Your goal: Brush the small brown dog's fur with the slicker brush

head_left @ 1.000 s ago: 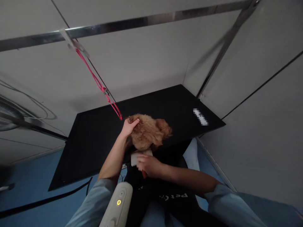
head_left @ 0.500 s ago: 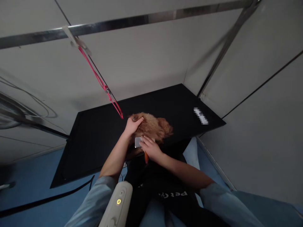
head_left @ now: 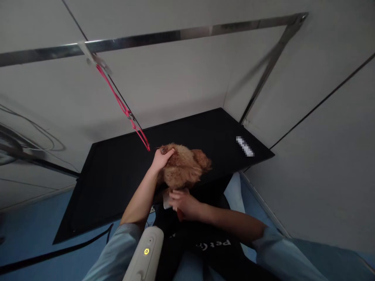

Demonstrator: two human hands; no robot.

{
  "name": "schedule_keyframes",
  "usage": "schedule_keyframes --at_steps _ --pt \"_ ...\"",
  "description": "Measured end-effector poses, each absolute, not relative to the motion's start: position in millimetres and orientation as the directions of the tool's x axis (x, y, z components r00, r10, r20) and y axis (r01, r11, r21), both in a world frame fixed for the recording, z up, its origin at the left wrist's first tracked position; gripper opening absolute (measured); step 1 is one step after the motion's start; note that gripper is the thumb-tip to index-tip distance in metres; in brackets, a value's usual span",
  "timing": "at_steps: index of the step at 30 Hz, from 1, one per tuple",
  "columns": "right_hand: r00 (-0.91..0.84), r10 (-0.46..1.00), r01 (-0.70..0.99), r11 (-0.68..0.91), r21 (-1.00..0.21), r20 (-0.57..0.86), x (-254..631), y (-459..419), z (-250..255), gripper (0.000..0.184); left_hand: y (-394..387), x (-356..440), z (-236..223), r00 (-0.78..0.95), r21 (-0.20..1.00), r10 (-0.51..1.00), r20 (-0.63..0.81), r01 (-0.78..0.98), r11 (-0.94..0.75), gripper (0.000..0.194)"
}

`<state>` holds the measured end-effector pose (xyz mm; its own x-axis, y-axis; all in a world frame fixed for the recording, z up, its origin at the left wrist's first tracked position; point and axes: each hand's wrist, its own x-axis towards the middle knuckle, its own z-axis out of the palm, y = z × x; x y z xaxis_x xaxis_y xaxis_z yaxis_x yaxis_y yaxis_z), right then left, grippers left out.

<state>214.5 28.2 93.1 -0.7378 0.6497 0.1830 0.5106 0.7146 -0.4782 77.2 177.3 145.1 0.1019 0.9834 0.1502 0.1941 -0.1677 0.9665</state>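
A small fluffy brown dog [head_left: 186,168] stands at the near edge of a black table [head_left: 117,171]. My left hand [head_left: 161,159] is closed around the dog's head and muzzle on its left side. My right hand [head_left: 184,203] grips a pale grey brush [head_left: 166,200] with an orange handle, held just below the dog's body at the table edge. A red leash [head_left: 123,109] runs from the overhead metal bar [head_left: 164,37] down to the dog's neck.
A white dryer nozzle with a lit yellow button [head_left: 145,255] sits at my chest. A black cable [head_left: 58,249] lies on the blue floor. Pale wall panels close in behind and to the right. A black apron [head_left: 205,242] covers my front.
My right hand drew the brush up onto the dog's flank half a second ago, then back down below its body. My left hand stayed on the head.
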Motion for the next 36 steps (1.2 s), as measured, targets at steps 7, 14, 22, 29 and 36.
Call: schedule_keyframes --at_steps 7,14,22,29,36 --pt "-0.703 0.679 0.550 0.708 -0.443 0.212 217.6 27.4 98.6 0.033 174.7 77.7 144.3 0.156 0.985 0.983 0.098 0.125 -0.118 0.034" --pt "-0.614 0.735 0.661 0.678 -0.323 0.287 218.6 25.6 103.6 0.035 171.0 76.1 146.0 0.186 0.988 0.979 0.082 0.114 -0.105 0.034" --pt "-0.664 0.656 0.625 0.751 -0.214 0.360 223.8 33.4 113.6 0.026 165.6 75.8 148.5 0.259 0.981 0.960 0.102 0.137 -0.141 0.034" --pt "-0.821 0.525 0.462 0.842 -0.279 0.224 234.3 26.8 128.2 0.031 163.1 76.8 148.1 0.265 0.973 0.958 0.112 0.167 -0.160 0.035" --pt "-0.791 0.579 0.539 0.812 -0.223 0.200 234.6 32.9 123.2 0.024 162.2 76.2 149.4 0.255 0.977 0.962 0.096 0.159 -0.140 0.034"
